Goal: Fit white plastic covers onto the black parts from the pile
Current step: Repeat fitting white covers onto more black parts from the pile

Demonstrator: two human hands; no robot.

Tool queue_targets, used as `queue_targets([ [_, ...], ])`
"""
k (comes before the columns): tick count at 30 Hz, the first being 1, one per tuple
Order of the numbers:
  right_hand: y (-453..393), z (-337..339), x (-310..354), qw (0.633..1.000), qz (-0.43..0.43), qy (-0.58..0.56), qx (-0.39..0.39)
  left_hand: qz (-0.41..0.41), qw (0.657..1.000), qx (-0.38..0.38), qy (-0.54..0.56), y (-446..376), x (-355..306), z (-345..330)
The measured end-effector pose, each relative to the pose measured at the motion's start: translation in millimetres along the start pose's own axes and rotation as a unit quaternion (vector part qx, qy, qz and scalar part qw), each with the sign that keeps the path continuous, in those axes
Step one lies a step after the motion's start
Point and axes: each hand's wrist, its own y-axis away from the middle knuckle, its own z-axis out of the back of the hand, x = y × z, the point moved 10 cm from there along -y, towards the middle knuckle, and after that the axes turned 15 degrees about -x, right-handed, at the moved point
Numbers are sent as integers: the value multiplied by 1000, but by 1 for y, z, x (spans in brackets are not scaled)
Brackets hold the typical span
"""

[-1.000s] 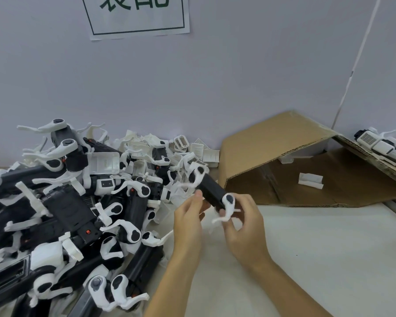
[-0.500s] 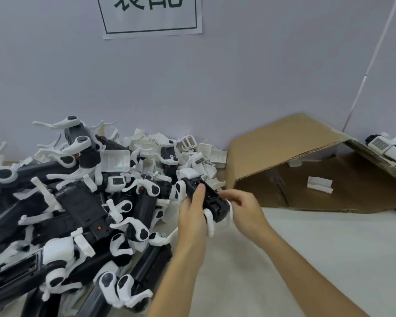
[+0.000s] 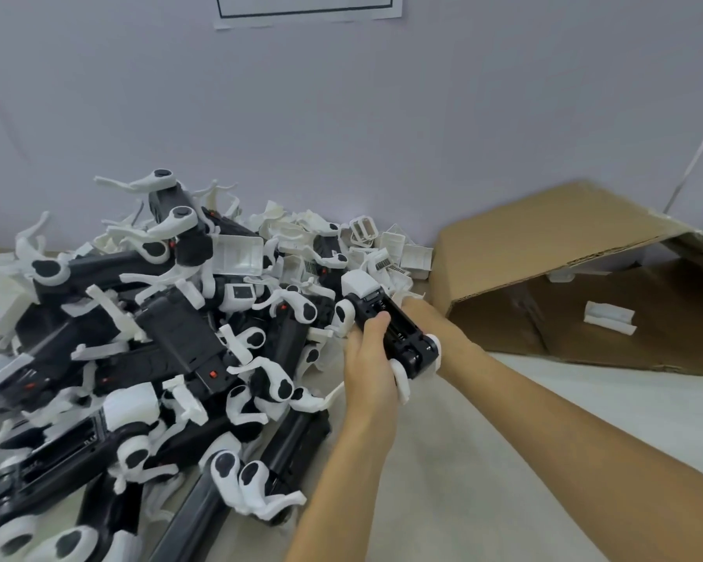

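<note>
1. your left hand (image 3: 368, 358) grips the black part (image 3: 394, 330) from its left side.
2. your right hand (image 3: 435, 326) holds it from behind, fingers hidden.
3. the part hangs above the counter (image 3: 483, 440), at the pile's (image 3: 139, 350) right edge, near the box (image 3: 544, 245).
</note>
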Motion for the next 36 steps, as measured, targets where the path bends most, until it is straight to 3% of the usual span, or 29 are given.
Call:
queue_targets([
  [4, -8, 6, 0, 987, 55, 147, 22, 12, 1000, 9, 10, 3, 4, -1],
  [8, 0, 18, 7, 946, 78, 312, -40, 11, 1000, 13, 18, 4, 3, -1],
  [12, -1, 17, 6, 929, 81, 360, 23, 0, 1000, 26, 14, 5, 2, -3],
  [18, 1, 27, 24, 967, 138, 210, -50, 4, 999, 24, 20, 1, 4, -2],
  [20, 6, 40, 22, 989, 106, 57, -90, -1, 999, 30, 30, 1, 3, -3],
  [22, 15, 58, 8, 980, 7, -158, -120, -6, 998, 35, 42, 2, 3, -4],
  [25, 37, 81, -13, 907, -92, -370, -181, -21, 997, 47, 62, 5, -1, -5],
  [27, 52, 85, -31, 839, -173, -471, -212, -31, 996, 51, 64, 6, -3, -6],
  [30, 74, 79, -54, 677, -288, -633, -239, -33, 998, 43, 43, 6, 0, -4],
  [33, 92, 69, -58, 517, -339, -747, -245, -29, 999, 45, 2, 4, 9, -6],
  [35, 99, 61, -51, 471, -340, -784, -218, -23, 998, 54, -18, 1, 14, -8],
  [36, 99, 59, -47, 482, -333, -786, -199, -16, 998, 60, -30, 0, 17, -9],
])
